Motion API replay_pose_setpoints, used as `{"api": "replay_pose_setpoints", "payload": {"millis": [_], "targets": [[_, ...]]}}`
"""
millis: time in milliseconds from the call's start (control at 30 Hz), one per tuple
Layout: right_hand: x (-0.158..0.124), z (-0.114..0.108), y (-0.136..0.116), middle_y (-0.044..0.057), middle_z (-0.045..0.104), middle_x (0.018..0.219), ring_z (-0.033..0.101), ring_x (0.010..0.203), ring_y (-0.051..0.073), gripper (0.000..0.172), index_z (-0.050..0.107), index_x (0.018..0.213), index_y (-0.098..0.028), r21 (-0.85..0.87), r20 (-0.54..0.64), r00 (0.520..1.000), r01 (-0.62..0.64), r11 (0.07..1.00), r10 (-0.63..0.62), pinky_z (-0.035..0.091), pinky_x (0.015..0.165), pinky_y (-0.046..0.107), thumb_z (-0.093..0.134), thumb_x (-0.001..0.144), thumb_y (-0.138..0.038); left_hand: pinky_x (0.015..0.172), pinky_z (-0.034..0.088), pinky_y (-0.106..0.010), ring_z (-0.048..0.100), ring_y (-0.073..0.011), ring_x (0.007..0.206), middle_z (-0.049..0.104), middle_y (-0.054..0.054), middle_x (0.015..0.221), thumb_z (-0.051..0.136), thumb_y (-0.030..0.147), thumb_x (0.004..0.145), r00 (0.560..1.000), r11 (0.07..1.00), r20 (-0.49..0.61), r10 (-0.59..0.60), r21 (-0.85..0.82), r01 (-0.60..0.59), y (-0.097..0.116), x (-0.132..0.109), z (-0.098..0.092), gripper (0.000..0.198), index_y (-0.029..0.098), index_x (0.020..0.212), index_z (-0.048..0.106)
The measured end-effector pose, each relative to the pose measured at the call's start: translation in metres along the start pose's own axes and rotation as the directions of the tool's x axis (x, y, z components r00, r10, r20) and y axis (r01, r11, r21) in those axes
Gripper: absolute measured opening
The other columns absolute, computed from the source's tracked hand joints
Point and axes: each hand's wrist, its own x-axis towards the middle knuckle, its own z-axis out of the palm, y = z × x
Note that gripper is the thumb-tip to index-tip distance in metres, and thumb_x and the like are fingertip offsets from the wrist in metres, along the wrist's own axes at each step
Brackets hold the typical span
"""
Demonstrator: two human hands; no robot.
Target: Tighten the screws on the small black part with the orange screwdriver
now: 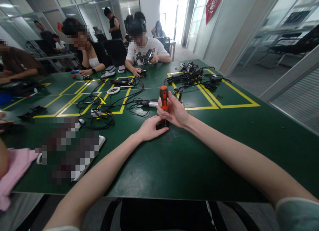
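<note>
An orange-and-black screwdriver stands upright, its handle gripped in the fingers of my right hand. Its lower end points down at a small black object on the green table. My left hand lies against that object from the left, with thumb and fingers closed on its sides. What kind of thing it is I cannot make out, as my hands cover part of it. Just behind my hands a silver cylindrical tool with a black cable lies on the table.
Tangled black cables lie to the left, near a white ring. More cables and adapters are heaped at the far right inside yellow tape. Two blurred flat items with white edges lie at left. Across the table a person handles a dark tool.
</note>
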Motion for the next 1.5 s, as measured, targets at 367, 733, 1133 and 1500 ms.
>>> {"api": "replay_pose_setpoints", "payload": {"millis": [367, 733, 1133, 1500], "targets": [[-0.001, -0.002, -0.002, -0.008, 0.037, 0.047, 0.027, 0.042, 0.007, 0.069, 0.056, 0.063, -0.021, -0.006, 0.022, 1.0, -0.004, 1.0, 0.004, 0.02, 0.047, 0.025, 0.067, 0.085, -0.085, 0.083, 0.058, -0.037, 0.068, -0.0235, 0.089, 0.075, -0.008, 0.103, 0.076, 0.043, 0.095, 1.0, 1.0, -0.001, -0.013, 0.001, 0.013, 0.0, 0.0, 0.002, 0.03, 0.019, 0.114, 0.075], [-0.002, -0.001, -0.002, -0.011, 0.033, 0.043, 0.024, 0.04, 0.008, 0.058, 0.057, 0.076, -0.024, -0.013, -0.003, 1.0, -0.004, 1.0, 0.004, 0.022, 0.049, 0.026, 0.068, 0.088, -0.079, 0.085, 0.059, -0.037, 0.069, -0.0241, 0.09, 0.075, -0.008, 0.105, 0.076, 0.041, 0.095, 1.0, 1.0, 0.001, 0.0, -0.012, 0.0, -0.001, 0.0, 0.001, 0.032, 0.02, 0.118, 0.075], [-0.003, -0.004, 0.002, -0.01, 0.037, 0.052, 0.03, 0.048, 0.006, 0.064, 0.055, 0.067, -0.02, -0.145, 0.062, 0.998, 0.038, 0.989, -0.029, 0.022, 0.052, 0.024, 0.086, 0.076, -0.074, 0.085, 0.059, -0.038, 0.07, -0.025, 0.091, 0.076, -0.007, 0.103, 0.077, 0.041, 0.094, 1.0, 1.0, -0.019, -0.012, -0.001, 0.012, -0.002, 0.0, 0.003, 0.028, 0.019, 0.112, 0.073], [-0.004, -0.011, -0.025, 0.005, 0.07, 0.086, 0.063, 0.079, 0.016, 0.025, 0.08, 0.088, -0.015, -0.649, 0.174, 0.981, 0.176, 0.74, -0.08, 0.049, 0.072, 0.029, 0.073, 0.094, -0.038, 0.088, 0.061, -0.039, 0.072, -0.0247, 0.091, 0.076, -0.006, 0.102, 0.077, 0.038, 0.093, 1.0, 0.999, -0.011, 0.008, -0.036, -0.008, -0.004, 0.0, 0.004, 0.023, 0.019, 0.105, 0.071]]}}
